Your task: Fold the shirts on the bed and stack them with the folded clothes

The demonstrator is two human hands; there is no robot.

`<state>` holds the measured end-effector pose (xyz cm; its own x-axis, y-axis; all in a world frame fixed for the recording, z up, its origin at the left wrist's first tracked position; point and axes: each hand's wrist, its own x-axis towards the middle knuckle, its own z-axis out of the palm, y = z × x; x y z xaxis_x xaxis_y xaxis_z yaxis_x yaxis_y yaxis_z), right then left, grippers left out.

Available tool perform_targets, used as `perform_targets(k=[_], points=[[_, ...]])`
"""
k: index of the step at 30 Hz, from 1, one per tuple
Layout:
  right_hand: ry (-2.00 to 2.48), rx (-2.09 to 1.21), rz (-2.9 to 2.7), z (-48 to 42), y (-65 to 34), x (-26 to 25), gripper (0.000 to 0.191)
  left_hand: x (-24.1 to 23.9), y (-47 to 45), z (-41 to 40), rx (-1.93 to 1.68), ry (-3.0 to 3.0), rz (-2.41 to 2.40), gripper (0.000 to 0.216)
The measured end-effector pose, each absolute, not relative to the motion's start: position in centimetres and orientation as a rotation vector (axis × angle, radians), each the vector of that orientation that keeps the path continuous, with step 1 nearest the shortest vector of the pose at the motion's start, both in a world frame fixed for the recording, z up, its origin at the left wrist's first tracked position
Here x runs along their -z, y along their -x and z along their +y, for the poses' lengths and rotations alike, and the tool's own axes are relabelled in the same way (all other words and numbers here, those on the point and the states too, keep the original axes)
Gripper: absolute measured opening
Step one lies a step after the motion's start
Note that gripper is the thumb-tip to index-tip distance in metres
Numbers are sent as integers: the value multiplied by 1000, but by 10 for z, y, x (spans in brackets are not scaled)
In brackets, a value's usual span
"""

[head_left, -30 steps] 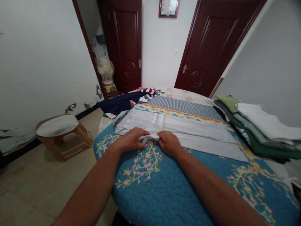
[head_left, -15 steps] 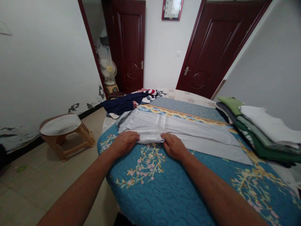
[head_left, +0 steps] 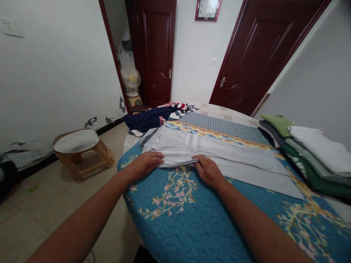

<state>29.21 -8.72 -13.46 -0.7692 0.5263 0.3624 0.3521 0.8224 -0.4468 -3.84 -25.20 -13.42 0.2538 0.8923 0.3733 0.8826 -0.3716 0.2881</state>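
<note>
A light grey striped shirt (head_left: 227, 149) lies spread across the blue quilted cover (head_left: 175, 226), its near-left part folded over. At that fold's left end, my left hand (head_left: 146, 164) holds the cloth near the edge, fingers on top and the thumb close beside them. My right hand (head_left: 210, 170) pinches the fold's right corner between thumb and fingers, with the edge slightly raised there. The far side of the shirt lies flat and reaches toward the right.
A heap of dark blue and patterned clothes (head_left: 150, 118) lies at the table's far left. Folded clothes are stacked in a pile (head_left: 315, 157) on the right. A plastic stool (head_left: 79, 144) stands on the floor to the left. Two dark red doors (head_left: 156, 54) are behind.
The view has shifted slightly, so the scene sits a little further right. The fold's right corner is raised a bit in my right hand. Both hands stay at the folded edge.
</note>
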Motion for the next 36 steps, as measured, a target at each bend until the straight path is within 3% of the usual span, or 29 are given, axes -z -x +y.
perform_targets(k=[4,8,11,14,17,19,23,28,32,36], points=[[697,-546,-2505,-88,-291,130,29,127,27,-257,-771,-2462,1809,30],[717,-556,-2483,-88,-289,127,27,106,-11,-259,-478,-2341,2113,61],[727,-574,-2475,-88,-289,127,27,98,-51,-251,-266,-2153,2437,65],[716,-560,-2494,-88,-290,127,26,96,-81,-239,-162,-2015,2625,55],[715,-555,-2505,-87,-292,127,26,95,-85,-233,-96,-2051,2586,24],[718,-566,-2504,-87,-293,127,27,94,-73,-234,-100,-2114,2522,25],[679,-550,-2516,-86,-295,131,29,97,-29,-247,-254,-2238,2296,26],[628,-501,-2526,-88,-291,128,30,94,13,-251,-733,-2260,2019,42],[637,-590,-2494,-77,-277,107,22,68,23,-213,-958,-2085,1963,35],[945,-666,-2267,-42,-255,98,29,49,30,-146,-1198,-1826,2047,30]])
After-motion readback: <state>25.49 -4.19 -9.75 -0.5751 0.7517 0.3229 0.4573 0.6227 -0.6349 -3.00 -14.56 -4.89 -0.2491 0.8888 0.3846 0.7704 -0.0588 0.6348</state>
